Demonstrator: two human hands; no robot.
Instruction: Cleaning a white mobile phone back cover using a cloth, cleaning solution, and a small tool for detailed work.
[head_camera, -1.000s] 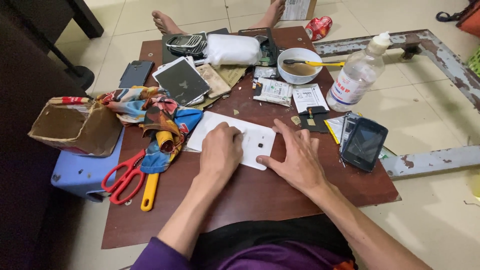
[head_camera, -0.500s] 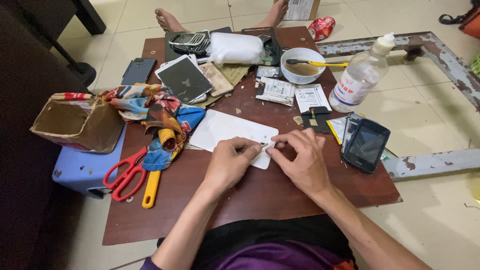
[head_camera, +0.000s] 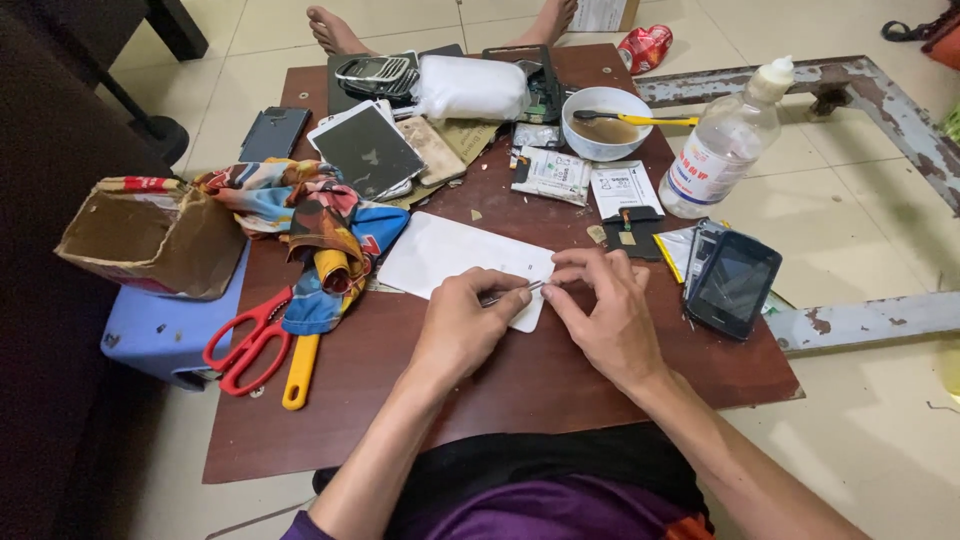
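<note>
At frame centre, the left hand (head_camera: 462, 325) pinches thin metal tweezers (head_camera: 508, 294) between thumb and fingers; their tip meets the right hand (head_camera: 598, 310), fingertips pressed together, over the white panel (head_camera: 440, 255)'s lower right corner.

White flat rectangular panel (head_camera: 450, 262), lying face-down mid-table, tilted, near right corner under both hands; thin metal tweezers (head_camera: 510, 293) pinched at that corner, roughly level, tip pointing right
</note>
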